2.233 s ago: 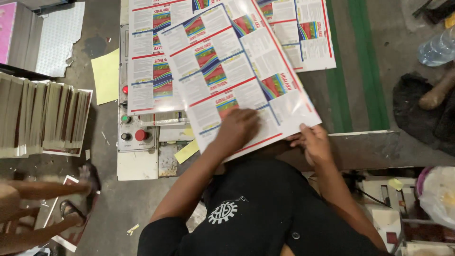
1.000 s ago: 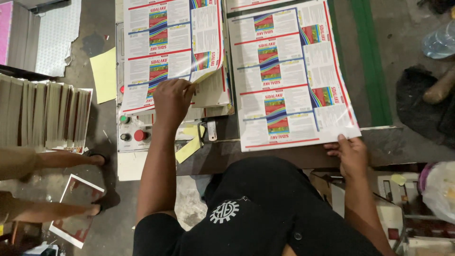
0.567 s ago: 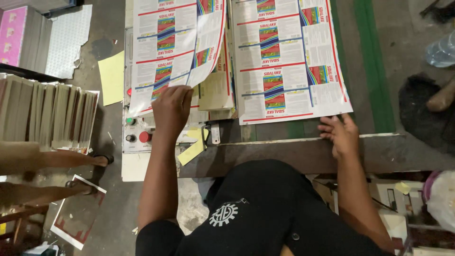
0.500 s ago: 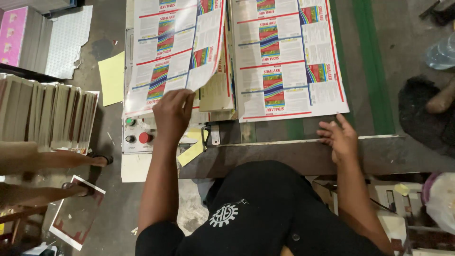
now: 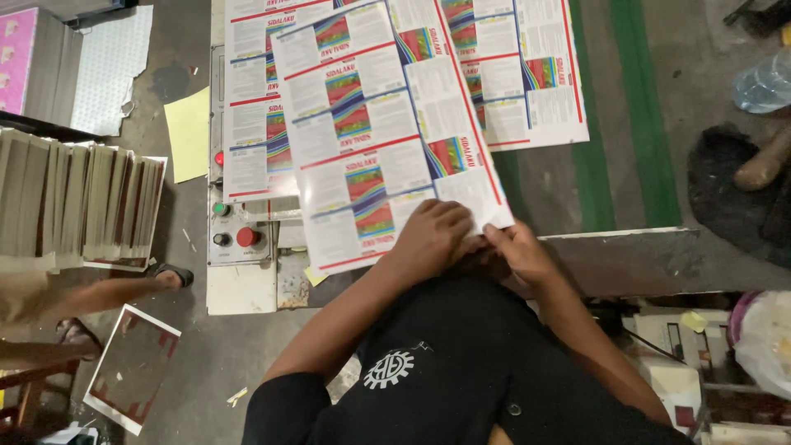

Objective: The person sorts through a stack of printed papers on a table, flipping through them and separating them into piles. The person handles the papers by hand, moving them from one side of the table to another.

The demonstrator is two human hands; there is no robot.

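Gripping the near edge of a glossy printed label sheet (image 5: 375, 140), my left hand (image 5: 430, 235) lies curled on top of it while my right hand (image 5: 517, 251) pinches the near right corner between thumb and fingers; both are closed on the sheet. It lies tilted across the work table (image 5: 626, 255), covered in white panels with red borders and rainbow-striped blocks. I see it overlapping a stack of matching sheets (image 5: 247, 124) on the left and another sheet (image 5: 535, 74) lying flat further right. Beneath the left stack sits a control panel with a red button (image 5: 245, 236). Left of that, a yellow paper (image 5: 188, 132) lies on the floor beside upright bundles of card (image 5: 78, 202).
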